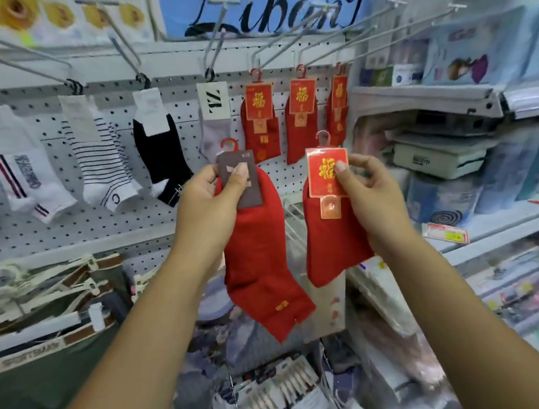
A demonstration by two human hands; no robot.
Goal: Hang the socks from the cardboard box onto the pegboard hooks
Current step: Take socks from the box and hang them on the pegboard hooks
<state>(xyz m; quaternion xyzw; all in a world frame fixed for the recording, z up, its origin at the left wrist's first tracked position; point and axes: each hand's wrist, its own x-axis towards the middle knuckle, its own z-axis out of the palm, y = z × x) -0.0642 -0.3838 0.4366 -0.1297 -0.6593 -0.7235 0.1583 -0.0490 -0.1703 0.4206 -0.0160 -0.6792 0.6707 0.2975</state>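
My left hand [211, 197] grips a red sock pair [260, 263] by its brown card back, its red hanger hook up. My right hand [368, 190] pinches another red sock pair [333, 247] by its red-and-gold label card. Both hang in front of the white pegboard [127, 222]. Three matching red sock pairs [260, 124] hang from long metal hooks [322, 37] just above my hands. The cardboard box is out of view.
White, striped, black and pale purple socks [103, 153] hang on hooks to the left. Shelves with packaged goods [470, 156] stand at the right. Folded garments on hangers [43, 302] lie low on the left; packaged items [276, 394] fill the bottom.
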